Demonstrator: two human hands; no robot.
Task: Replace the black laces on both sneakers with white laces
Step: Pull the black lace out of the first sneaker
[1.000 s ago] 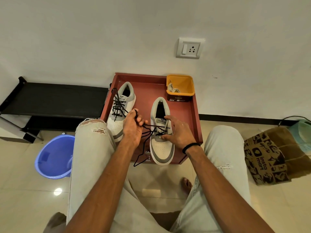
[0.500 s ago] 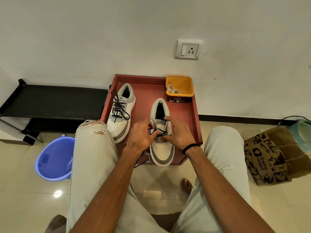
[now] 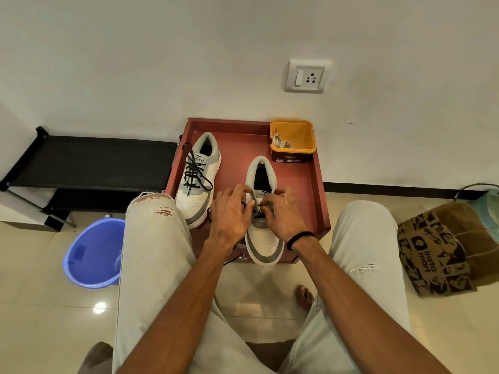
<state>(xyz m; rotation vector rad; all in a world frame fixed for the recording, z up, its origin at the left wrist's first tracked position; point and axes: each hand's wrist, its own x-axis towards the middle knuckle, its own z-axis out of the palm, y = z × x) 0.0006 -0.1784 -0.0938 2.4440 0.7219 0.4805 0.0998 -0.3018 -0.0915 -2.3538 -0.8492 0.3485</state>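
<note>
Black lace (image 3: 258,210) on the centre white-grey sneaker (image 3: 263,225), pulled left a second ago, is now pinched by both the left hand (image 3: 232,215) and right hand (image 3: 282,215), unlacing continuing.

one head-worn wide-angle view looks steeply down and forward, close above the person's forearms.

Bare tray floor (image 3: 237,157) between sneakers (image 3: 198,179)

Both hands' grip (image 3: 234,211) (image 3: 280,215) on right sneaker's (image 3: 263,238) black lace (image 3: 258,215), red tray (image 3: 320,184)
</note>
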